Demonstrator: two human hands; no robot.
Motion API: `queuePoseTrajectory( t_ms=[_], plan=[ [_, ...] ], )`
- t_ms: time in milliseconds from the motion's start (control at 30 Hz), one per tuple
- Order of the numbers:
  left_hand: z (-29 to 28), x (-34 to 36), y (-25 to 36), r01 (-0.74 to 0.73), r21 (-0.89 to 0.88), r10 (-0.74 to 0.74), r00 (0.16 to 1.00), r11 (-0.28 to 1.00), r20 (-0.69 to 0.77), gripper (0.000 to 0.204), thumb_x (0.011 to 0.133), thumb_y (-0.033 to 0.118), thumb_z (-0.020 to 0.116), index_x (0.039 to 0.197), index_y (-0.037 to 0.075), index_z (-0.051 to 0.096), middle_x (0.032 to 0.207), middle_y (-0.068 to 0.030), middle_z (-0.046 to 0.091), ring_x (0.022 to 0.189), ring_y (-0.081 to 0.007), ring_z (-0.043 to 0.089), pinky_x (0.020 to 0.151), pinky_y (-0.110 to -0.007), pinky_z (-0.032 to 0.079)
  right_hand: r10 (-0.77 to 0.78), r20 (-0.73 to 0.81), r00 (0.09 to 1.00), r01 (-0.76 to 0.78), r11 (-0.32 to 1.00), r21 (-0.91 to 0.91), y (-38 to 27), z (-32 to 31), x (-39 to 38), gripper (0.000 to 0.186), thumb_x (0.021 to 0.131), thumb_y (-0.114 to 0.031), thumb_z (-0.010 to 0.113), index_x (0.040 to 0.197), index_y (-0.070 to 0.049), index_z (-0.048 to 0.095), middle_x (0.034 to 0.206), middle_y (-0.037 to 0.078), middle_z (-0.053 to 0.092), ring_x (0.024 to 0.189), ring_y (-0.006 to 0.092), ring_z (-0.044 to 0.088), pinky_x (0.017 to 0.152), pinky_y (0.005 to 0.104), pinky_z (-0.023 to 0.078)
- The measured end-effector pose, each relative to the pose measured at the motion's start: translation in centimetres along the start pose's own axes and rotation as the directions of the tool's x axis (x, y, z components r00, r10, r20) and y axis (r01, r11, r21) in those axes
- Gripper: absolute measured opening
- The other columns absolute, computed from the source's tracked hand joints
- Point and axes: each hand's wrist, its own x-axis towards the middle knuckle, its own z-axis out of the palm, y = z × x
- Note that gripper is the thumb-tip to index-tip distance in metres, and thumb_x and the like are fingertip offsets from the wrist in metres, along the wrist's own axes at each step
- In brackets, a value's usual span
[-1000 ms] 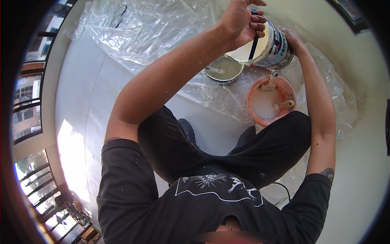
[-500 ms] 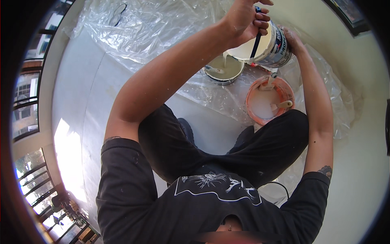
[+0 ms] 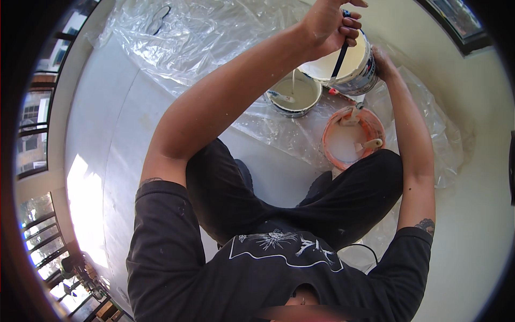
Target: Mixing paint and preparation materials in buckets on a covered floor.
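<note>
Paint trickles from a tilted paint bucket [image 3: 363, 75] into a small tub [image 3: 308, 111]. My left hand [image 3: 333, 35] is closed around a narrow black bar, apparently the bucket handle [image 3: 339, 61], whose lower end meets the bucket rim. My right hand [image 3: 383, 63] grips the bucket's right side, near its base; some of those fingers are hidden. A white-smeared paintbrush [image 3: 281, 97] rests inside the tub. Nearer my knee stands an orange bucket [image 3: 327, 140] with pale liquid, another brush [image 3: 371, 144] and a scraper-like tool [image 3: 351, 118] in it.
Crumpled clear plastic sheeting [image 3: 209, 37] lies under the containers, over a grey floor [image 3: 123, 107]. A red-handled tool [image 3: 338, 93] lies between the containers. A pale wall [image 3: 466, 107] rises close on the right. My knees flank the near floor.
The stream of paint has become thinner. In the picture, the left hand has shifted slightly right, while the orange bucket appears slightly lower. Both hands keep their hold.
</note>
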Motion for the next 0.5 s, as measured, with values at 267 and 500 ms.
queuePoseTrajectory(
  t_ms=[267, 500],
  plan=[
    [0.4, -0.2, 1.8, -0.032, -0.043, 0.036, 0.995, 0.999, 0.097, 0.04, 0.083, 0.039, 0.068, 0.098, 0.012, 0.043, 0.076, 0.0033, 0.035, 0.063, -0.011, 0.037, 0.062, -0.027, 0.032, 0.051, 0.0, 0.999, -0.051, 0.988, 0.143, 0.9, 0.0, 0.7, 0.03, 0.103, -0.023, 0.053, 0.119, -0.003, 0.068, 0.103, 0.009, 0.075, 0.082, 0.0156, 0.073, 0.072, 0.0325, 0.062],
    [1.0, -0.2, 2.1, 0.011, -0.056, -0.006, 0.995, 0.998, 0.096, 0.041, 0.083, 0.041, 0.067, 0.095, 0.01, 0.043, 0.074, 0.0041, 0.034, 0.062, -0.0109, 0.037, 0.062, -0.027, 0.031, 0.058, -0.061, 0.996, -0.05, 0.991, 0.127, 1.9, -0.4, 0.8, 0.032, 0.102, -0.031, 0.057, 0.121, -0.008, 0.067, 0.106, 0.006, 0.074, 0.083, 0.013, 0.071, 0.069, 0.031, 0.061]
  ],
)
